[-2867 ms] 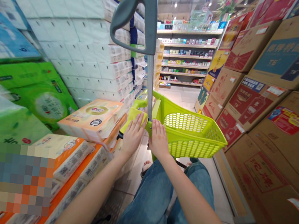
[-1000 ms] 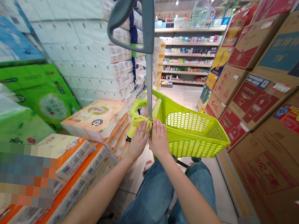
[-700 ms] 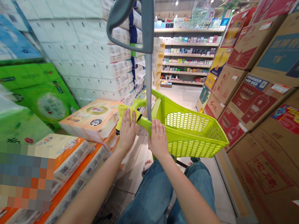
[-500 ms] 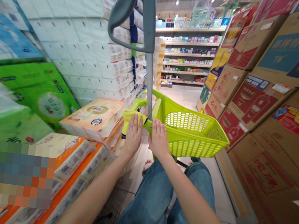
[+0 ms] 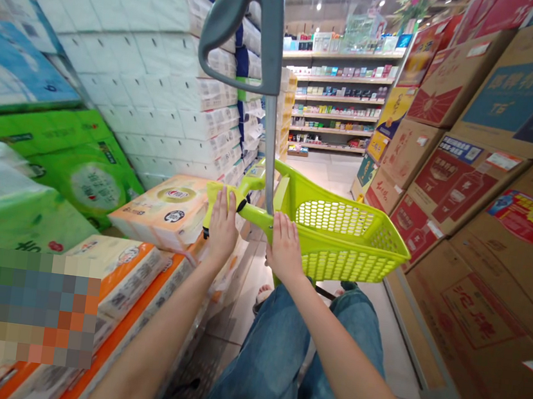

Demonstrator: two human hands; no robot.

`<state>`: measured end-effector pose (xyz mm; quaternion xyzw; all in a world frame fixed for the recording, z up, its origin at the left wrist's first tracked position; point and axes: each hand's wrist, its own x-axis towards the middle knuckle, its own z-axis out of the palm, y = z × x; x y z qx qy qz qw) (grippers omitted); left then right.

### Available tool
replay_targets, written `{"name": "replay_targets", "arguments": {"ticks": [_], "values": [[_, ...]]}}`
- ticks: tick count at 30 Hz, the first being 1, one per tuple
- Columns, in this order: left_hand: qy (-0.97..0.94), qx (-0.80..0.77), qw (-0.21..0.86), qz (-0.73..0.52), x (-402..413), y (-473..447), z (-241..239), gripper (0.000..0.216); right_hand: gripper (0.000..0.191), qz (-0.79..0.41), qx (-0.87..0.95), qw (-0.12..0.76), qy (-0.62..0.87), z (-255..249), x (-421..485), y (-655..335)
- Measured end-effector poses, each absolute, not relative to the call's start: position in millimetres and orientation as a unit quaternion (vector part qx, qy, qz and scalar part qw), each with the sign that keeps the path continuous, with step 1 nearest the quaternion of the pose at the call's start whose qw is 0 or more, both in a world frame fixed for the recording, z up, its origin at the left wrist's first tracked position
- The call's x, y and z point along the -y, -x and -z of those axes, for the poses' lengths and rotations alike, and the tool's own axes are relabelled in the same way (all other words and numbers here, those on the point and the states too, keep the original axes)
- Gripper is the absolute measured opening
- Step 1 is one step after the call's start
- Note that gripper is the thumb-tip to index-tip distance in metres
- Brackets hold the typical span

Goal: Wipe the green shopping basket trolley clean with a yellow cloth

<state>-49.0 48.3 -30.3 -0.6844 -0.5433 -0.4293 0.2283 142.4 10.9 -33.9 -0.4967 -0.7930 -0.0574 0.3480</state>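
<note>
A lime-green plastic shopping basket (image 5: 340,234) on wheels stands in the aisle in front of my knees. Its grey pull handle (image 5: 249,22) rises on a metal pole (image 5: 269,154). My left hand (image 5: 221,228) presses a yellow-green cloth (image 5: 213,196) flat against the basket's left rim, left of the pole. My right hand (image 5: 284,250) rests with fingers spread on the near rim, just right of the pole. The basket looks empty inside.
Stacked tissue and paper packs (image 5: 168,210) fill the left side, close to my left hand. Cardboard cartons (image 5: 484,207) wall off the right. The tiled aisle (image 5: 328,168) runs ahead to product shelves (image 5: 331,104). My jeans-clad legs (image 5: 275,362) are below.
My left hand with the cloth has slid back and forth along the rim and now sits further left. My right hand has stayed on the rim. The basket has barely shifted.
</note>
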Motion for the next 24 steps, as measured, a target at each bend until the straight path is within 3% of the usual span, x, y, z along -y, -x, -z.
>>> {"name": "replay_targets", "arguments": {"ticks": [7,16,24], "values": [[0.687,0.536,0.236,0.43,-39.5,28.5,44.7,0.073,0.073,0.056,0.792,0.351,0.496,35.7,-12.5,-142.7],[0.761,0.495,0.275,0.318,-23.8,-13.4,79.7,0.063,0.068,0.057,0.793,0.345,0.5,35.1,-13.1,-142.7],[0.757,0.502,0.284,0.307,-35.7,18.2,78.7,0.063,0.072,0.058,0.799,0.341,0.492,34.9,-13.2,-145.1]]}}
